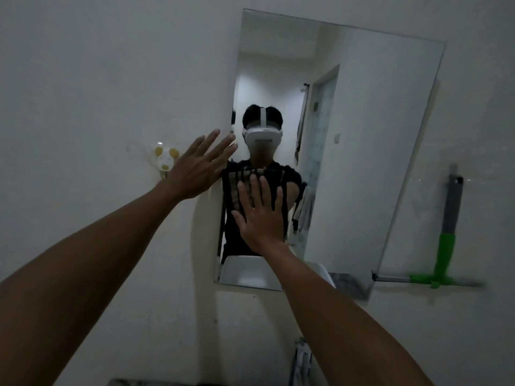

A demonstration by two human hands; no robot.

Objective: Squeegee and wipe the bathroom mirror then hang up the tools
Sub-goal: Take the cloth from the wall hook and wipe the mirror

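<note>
A frameless mirror (376,129) hangs tilted on the white wall. My right hand (260,215) lies flat with fingers spread on a dark striped cloth (231,188), pressing it against the lower left part of the glass. My left hand (199,165) is open with fingers apart, resting at the mirror's left edge beside the cloth. A squeegee (446,246) with a green and grey handle hangs on the wall to the right of the mirror, blade at the bottom.
A small white and yellow animal-shaped hook (165,160) is stuck on the wall left of the mirror. A tap (302,358) stands below by the counter edge. The mirror reflects a person, a white basin and a doorway.
</note>
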